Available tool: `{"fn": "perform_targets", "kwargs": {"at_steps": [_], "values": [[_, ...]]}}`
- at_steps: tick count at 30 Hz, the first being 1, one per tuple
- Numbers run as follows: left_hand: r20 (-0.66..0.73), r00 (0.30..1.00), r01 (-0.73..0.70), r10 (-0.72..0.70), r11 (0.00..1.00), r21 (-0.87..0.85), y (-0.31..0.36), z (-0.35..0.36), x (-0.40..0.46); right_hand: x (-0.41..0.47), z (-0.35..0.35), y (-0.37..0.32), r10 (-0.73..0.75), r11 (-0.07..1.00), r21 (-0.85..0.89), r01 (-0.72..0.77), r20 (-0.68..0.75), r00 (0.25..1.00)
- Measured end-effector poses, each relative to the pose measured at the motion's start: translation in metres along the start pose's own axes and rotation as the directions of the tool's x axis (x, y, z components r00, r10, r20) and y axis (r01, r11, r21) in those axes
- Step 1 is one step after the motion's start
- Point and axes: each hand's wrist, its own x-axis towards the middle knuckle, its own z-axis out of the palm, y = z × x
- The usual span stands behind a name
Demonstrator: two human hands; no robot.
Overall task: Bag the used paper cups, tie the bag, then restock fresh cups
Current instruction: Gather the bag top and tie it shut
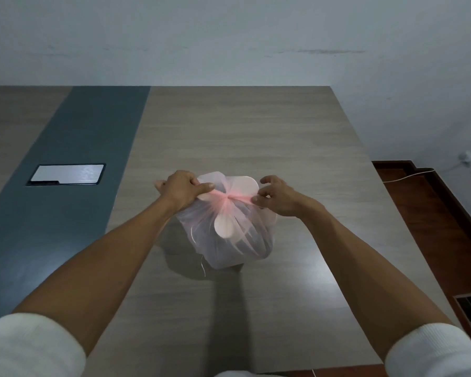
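A thin pink plastic bag stands on the wooden table, bulging with paper cups whose pale shapes show through the film. Its top is drawn into a pink knot at the middle. My left hand is closed on the bag's left handle end, pulling it leftwards. My right hand pinches the right handle end between thumb and fingers, pulling it rightwards. No loose cups are in view.
A dark grey strip runs along the table on the left, with a metal cable-box lid set into it. The table's right edge drops to a reddish floor. A white wall stands behind, with a socket and cable at the right.
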Motion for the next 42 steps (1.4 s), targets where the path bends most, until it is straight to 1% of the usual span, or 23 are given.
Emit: {"fn": "perform_targets", "kwargs": {"at_steps": [2, 3, 6, 8, 9, 10, 11, 12, 13, 14, 16, 17, 18, 20, 22, 23, 25, 27, 30, 34, 38, 40, 42], "values": [[-0.044, 0.997, -0.050, 0.058, 0.984, 0.169, -0.002, -0.001, -0.005, -0.005, 0.002, 0.011, 0.017, 0.998, -0.055, -0.017, -0.002, 1.000], [-0.058, 0.995, -0.073, 0.087, 0.975, 0.210, -0.004, 0.000, -0.006, -0.006, 0.003, 0.015, 0.023, 0.998, -0.066, -0.023, -0.002, 1.000], [-0.047, 0.992, -0.099, 0.115, 0.962, 0.254, -0.007, 0.006, -0.010, -0.008, 0.006, 0.018, 0.050, 0.994, -0.099, -0.049, 0.013, 0.999], [-0.032, 0.987, -0.140, 0.155, 0.948, 0.287, -0.008, 0.008, -0.012, -0.007, 0.006, 0.014, 0.041, 0.987, -0.152, -0.046, -0.037, 0.998], [-0.030, 0.984, -0.162, 0.177, 0.946, 0.279, -0.008, 0.008, -0.014, -0.007, 0.005, 0.010, 0.029, 0.993, -0.112, -0.038, -0.079, 0.996], [-0.019, 0.981, -0.182, 0.193, 0.953, 0.243, -0.007, 0.007, -0.015, -0.007, 0.003, 0.005, 0.016, 1.000, 0.014, -0.015, -0.127, 0.992], [0.004, 0.978, -0.208, 0.210, 0.963, 0.173, -0.004, 0.004, -0.016, -0.007, 0.002, -0.001, 0.027, 0.976, 0.217, 0.009, -0.164, 0.986], [0.036, 0.977, -0.212, 0.210, 0.976, 0.055, 0.001, 0.002, -0.017, -0.008, 0.001, -0.008, 0.041, 0.902, 0.430, 0.031, -0.157, 0.987], [0.071, 0.979, -0.184, 0.192, 0.977, -0.107, 0.007, 0.002, -0.019, -0.009, -0.001, -0.016, 0.047, 0.818, 0.573, 0.055, -0.162, 0.986], [0.110, 0.981, -0.122, 0.160, 0.950, -0.289, 0.015, 0.003, -0.022, -0.008, 0.001, -0.021, 0.055, 0.745, 0.662, 0.080, -0.180, 0.982], [0.165, 0.983, 0.039, 0.078, 0.793, -0.608, 0.029, 0.011, -0.027, -0.004, 0.008, -0.032, 0.080, 0.615, 0.782, 0.101, -0.189, 0.979], [0.182, 0.983, 0.113, 0.025, 0.694, -0.711, 0.034, 0.016, -0.030, -0.002, 0.012, -0.037, 0.097, 0.538, 0.837, 0.100, -0.179, 0.979], [0.198, 0.980, 0.170, -0.021, 0.603, -0.780, 0.036, 0.019, -0.032, 0.000, 0.016, -0.038, 0.114, 0.454, 0.886, 0.093, -0.161, 0.980], [0.236, 0.970, 0.229, -0.050, 0.498, -0.836, 0.035, 0.026, -0.035, 0.002, 0.022, -0.039, 0.124, 0.377, 0.923, 0.081, -0.137, 0.983], [0.281, 0.960, 0.253, -0.011, 0.470, -0.845, 0.032, 0.031, -0.040, 0.002, 0.026, -0.039, 0.110, 0.392, 0.917, 0.081, -0.134, 0.985], [0.285, 0.959, 0.251, -0.001, 0.475, -0.844, 0.032, 0.033, -0.042, 0.002, 0.027, -0.039, 0.113, 0.424, 0.902, 0.078, -0.138, 0.984], [0.245, 0.969, 0.224, -0.022, 0.487, -0.844, 0.032, 0.038, -0.045, 0.003, 0.032, -0.040, 0.150, 0.468, 0.880, 0.080, -0.169, 0.974], [0.217, 0.975, 0.212, -0.038, 0.437, -0.874, 0.034, 0.043, -0.045, 0.004, 0.036, -0.042, 0.191, 0.453, 0.886, 0.098, -0.203, 0.960], [0.245, 0.969, 0.235, -0.017, 0.350, -0.907, 0.034, 0.051, -0.043, 0.008, 0.040, -0.044, 0.255, 0.405, 0.910, 0.091, -0.209, 0.944], [0.287, 0.958, 0.260, 0.023, 0.365, -0.894, 0.034, 0.053, -0.043, 0.014, 0.044, -0.048, 0.296, 0.372, 0.924, 0.089, -0.209, 0.932], [0.328, 0.943, 0.264, 0.052, 0.483, -0.835, 0.033, 0.050, -0.040, 0.012, 0.043, -0.055, 0.270, 0.212, 0.972, 0.100, -0.157, 0.950], [0.344, 0.939, 0.296, 0.015, 0.477, -0.827, 0.033, 0.049, -0.039, 0.014, 0.041, -0.057, 0.296, 0.149, 0.986, 0.078, -0.120, 0.948], [0.376, 0.927, 0.324, 0.019, 0.468, -0.822, 0.031, 0.045, -0.038, 0.015, 0.041, -0.058, 0.289, 0.136, 0.989, 0.064, -0.101, 0.952]]}}
